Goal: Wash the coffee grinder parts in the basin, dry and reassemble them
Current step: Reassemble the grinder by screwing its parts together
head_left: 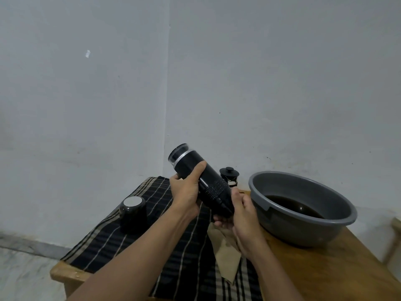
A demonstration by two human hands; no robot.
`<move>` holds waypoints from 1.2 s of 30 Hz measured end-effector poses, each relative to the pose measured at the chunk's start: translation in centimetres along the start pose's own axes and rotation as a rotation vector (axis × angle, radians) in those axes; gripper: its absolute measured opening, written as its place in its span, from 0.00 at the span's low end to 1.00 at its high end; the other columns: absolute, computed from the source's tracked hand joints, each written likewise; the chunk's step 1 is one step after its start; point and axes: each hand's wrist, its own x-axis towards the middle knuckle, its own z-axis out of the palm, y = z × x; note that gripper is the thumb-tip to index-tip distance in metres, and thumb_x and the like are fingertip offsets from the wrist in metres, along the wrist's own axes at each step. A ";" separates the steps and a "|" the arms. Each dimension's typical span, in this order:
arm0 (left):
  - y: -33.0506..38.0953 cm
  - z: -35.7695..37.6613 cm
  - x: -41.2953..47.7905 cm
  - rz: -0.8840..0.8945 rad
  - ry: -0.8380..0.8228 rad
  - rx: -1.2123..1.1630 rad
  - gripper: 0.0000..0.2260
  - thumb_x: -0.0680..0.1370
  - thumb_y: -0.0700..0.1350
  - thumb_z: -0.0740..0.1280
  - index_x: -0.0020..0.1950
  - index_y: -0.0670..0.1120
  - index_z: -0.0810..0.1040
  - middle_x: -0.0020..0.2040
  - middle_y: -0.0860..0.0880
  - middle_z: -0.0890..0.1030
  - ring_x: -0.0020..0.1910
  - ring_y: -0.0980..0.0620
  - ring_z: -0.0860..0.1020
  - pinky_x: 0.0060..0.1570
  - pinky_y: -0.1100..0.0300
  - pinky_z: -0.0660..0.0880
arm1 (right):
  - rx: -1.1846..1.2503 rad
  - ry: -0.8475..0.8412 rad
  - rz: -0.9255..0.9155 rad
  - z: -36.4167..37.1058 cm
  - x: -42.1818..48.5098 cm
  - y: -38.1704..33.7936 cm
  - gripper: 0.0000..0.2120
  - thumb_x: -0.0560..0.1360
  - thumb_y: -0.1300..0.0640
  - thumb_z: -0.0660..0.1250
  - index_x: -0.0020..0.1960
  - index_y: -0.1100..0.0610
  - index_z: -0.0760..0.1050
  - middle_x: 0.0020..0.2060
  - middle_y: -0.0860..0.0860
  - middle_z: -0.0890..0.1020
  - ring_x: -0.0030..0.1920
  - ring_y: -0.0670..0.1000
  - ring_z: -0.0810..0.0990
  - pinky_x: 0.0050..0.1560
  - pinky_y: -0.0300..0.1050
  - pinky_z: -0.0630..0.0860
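A: What is standing at the left?
B: A short glossy black cup (132, 213), white on top, is sitting on the dark striped cloth (104, 242).
A: And the grinder?
B: The left hand (186, 192) is wrapping the middle of the smooth black cylindrical grinder body (211, 185), and the right hand (243, 216) is clasping its knurled lower end. Its long axis is sloping from upper left down to the right, toward the round grey plastic basin (303, 231), which is nearer the right hand.

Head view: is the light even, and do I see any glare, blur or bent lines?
Head view: soft, dim light with no hard shadows; a small glint on the dark water in the basin; the grinder is sharp, without motion blur; the wall corner bows slightly, as wide lenses do.
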 end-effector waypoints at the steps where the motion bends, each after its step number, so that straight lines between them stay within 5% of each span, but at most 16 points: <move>1: -0.1 -0.2 0.0 0.000 0.024 -0.027 0.34 0.65 0.48 0.83 0.66 0.40 0.74 0.53 0.41 0.86 0.43 0.47 0.87 0.38 0.54 0.83 | -0.007 -0.027 -0.018 -0.3 -0.1 0.0 0.23 0.75 0.44 0.70 0.63 0.56 0.71 0.54 0.61 0.82 0.43 0.58 0.86 0.50 0.60 0.84; 4: -0.1 -0.3 0.1 -0.025 0.062 -0.088 0.32 0.66 0.47 0.83 0.65 0.39 0.75 0.51 0.41 0.86 0.42 0.47 0.86 0.39 0.53 0.83 | -0.085 -0.050 -0.062 -0.6 0.1 0.1 0.26 0.76 0.53 0.74 0.70 0.54 0.69 0.56 0.58 0.82 0.45 0.57 0.87 0.49 0.56 0.85; 7: -0.3 -0.2 -0.2 -0.063 0.072 -0.100 0.30 0.68 0.47 0.82 0.65 0.41 0.74 0.51 0.42 0.86 0.42 0.48 0.86 0.42 0.51 0.84 | -0.090 0.005 0.038 0.0 0.4 -0.6 0.26 0.77 0.35 0.61 0.64 0.53 0.69 0.43 0.61 0.85 0.33 0.59 0.84 0.37 0.53 0.84; 9: -0.4 -0.4 -0.4 -0.083 0.106 -0.096 0.28 0.69 0.47 0.81 0.64 0.42 0.74 0.51 0.43 0.86 0.43 0.48 0.85 0.43 0.51 0.84 | -0.118 0.012 0.049 0.4 0.5 -0.9 0.31 0.73 0.29 0.59 0.62 0.53 0.70 0.45 0.61 0.85 0.32 0.57 0.83 0.37 0.53 0.84; 14: -0.6 -0.9 -0.4 -0.133 0.151 -0.172 0.26 0.70 0.45 0.81 0.62 0.40 0.74 0.52 0.42 0.86 0.47 0.44 0.86 0.50 0.43 0.84 | -0.191 -0.013 -0.095 -0.5 0.7 0.7 0.32 0.75 0.52 0.74 0.74 0.48 0.62 0.61 0.56 0.77 0.45 0.53 0.87 0.46 0.52 0.85; 18: -0.9 -0.6 -0.4 -0.140 0.148 -0.163 0.27 0.69 0.47 0.81 0.62 0.41 0.75 0.51 0.42 0.86 0.46 0.44 0.87 0.46 0.45 0.85 | -0.172 0.080 0.000 0.0 1.0 0.3 0.27 0.78 0.34 0.60 0.65 0.53 0.69 0.42 0.60 0.85 0.30 0.56 0.82 0.30 0.48 0.81; 21: -0.9 -0.6 -0.5 -0.157 0.151 -0.175 0.25 0.69 0.46 0.81 0.60 0.40 0.76 0.50 0.42 0.86 0.46 0.44 0.87 0.46 0.45 0.85 | -0.183 0.049 0.013 -0.3 1.0 0.1 0.32 0.73 0.29 0.60 0.63 0.53 0.69 0.45 0.60 0.84 0.30 0.55 0.81 0.29 0.46 0.79; 25: -0.9 -0.6 -0.5 -0.190 0.171 -0.208 0.23 0.69 0.46 0.81 0.58 0.40 0.77 0.49 0.41 0.86 0.46 0.43 0.86 0.45 0.44 0.85 | -0.178 -0.069 -0.050 -1.1 1.0 0.4 0.21 0.78 0.48 0.70 0.66 0.57 0.72 0.53 0.60 0.82 0.38 0.55 0.83 0.39 0.52 0.83; 27: -1.0 -0.5 -0.7 -0.194 0.182 -0.199 0.23 0.69 0.46 0.81 0.58 0.40 0.77 0.49 0.42 0.86 0.46 0.44 0.86 0.43 0.46 0.85 | -0.272 -0.017 -0.028 -1.1 1.3 0.3 0.21 0.79 0.43 0.67 0.59 0.60 0.76 0.43 0.60 0.85 0.33 0.54 0.82 0.36 0.51 0.81; 29: -1.2 -0.3 -1.0 -0.193 0.172 -0.175 0.23 0.69 0.46 0.81 0.58 0.41 0.76 0.50 0.43 0.86 0.45 0.45 0.86 0.36 0.52 0.84 | -0.387 0.049 0.038 -0.6 1.4 0.0 0.34 0.76 0.29 0.58 0.52 0.61 0.79 0.38 0.62 0.85 0.30 0.54 0.81 0.29 0.45 0.79; 32: -1.1 -0.3 -1.2 -0.197 0.164 -0.171 0.24 0.70 0.46 0.80 0.60 0.41 0.75 0.51 0.43 0.85 0.45 0.45 0.86 0.29 0.55 0.82 | -0.422 0.124 -0.073 -1.0 1.9 0.5 0.43 0.68 0.20 0.58 0.63 0.55 0.75 0.52 0.56 0.84 0.46 0.52 0.85 0.44 0.50 0.83; 34: -1.0 -0.5 -1.0 -0.198 0.164 -0.189 0.25 0.70 0.46 0.81 0.60 0.40 0.75 0.50 0.42 0.85 0.45 0.44 0.86 0.34 0.50 0.84 | -0.400 0.035 -0.235 -1.7 1.8 1.1 0.41 0.68 0.28 0.69 0.74 0.46 0.65 0.64 0.49 0.78 0.60 0.48 0.80 0.57 0.50 0.81; 36: -1.1 -0.7 -0.8 -0.198 0.165 -0.195 0.25 0.69 0.46 0.81 0.60 0.40 0.76 0.50 0.41 0.86 0.45 0.43 0.87 0.42 0.43 0.85 | -0.462 -0.011 -0.298 -2.1 2.0 1.4 0.41 0.69 0.36 0.73 0.77 0.41 0.61 0.66 0.46 0.76 0.62 0.47 0.79 0.58 0.48 0.80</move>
